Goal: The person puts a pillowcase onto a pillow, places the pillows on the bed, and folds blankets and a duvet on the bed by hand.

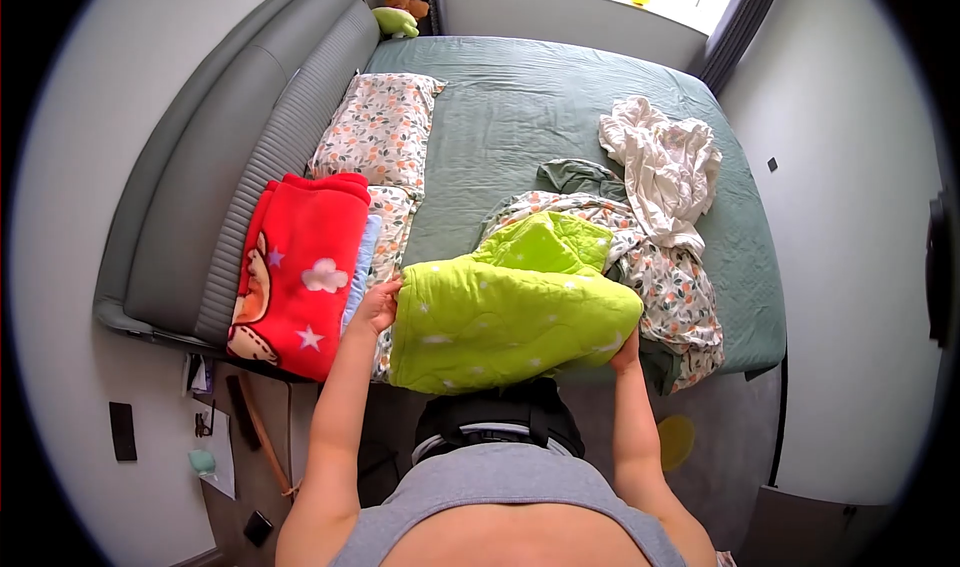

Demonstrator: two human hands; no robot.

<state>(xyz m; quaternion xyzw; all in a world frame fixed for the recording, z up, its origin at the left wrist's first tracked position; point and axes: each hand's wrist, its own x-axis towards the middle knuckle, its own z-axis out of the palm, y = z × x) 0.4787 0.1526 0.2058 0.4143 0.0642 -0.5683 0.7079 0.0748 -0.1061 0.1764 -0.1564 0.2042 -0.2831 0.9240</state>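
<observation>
A lime-green quilt [500,317] with small white stars is stretched between my two hands at the near edge of the bed. My left hand [380,305] grips its upper left corner. At the right end, my right hand [627,352] holds the quilt's edge, its fingers partly hidden by the fabric. Part of the quilt is folded up on the far side and lies against a crumpled floral cover [675,297]. Close to my left hand is a folded red blanket [320,237] with stars and a cloud, resting over a light blue cloth [364,257].
A bed [500,107] with a green sheet spreads ahead, its grey headboard [210,117] on the left. Floral pillows [385,117] lie beside it. A rumpled white cloth [660,162] lies at the right. Plush toys [400,17] sit at the far corner.
</observation>
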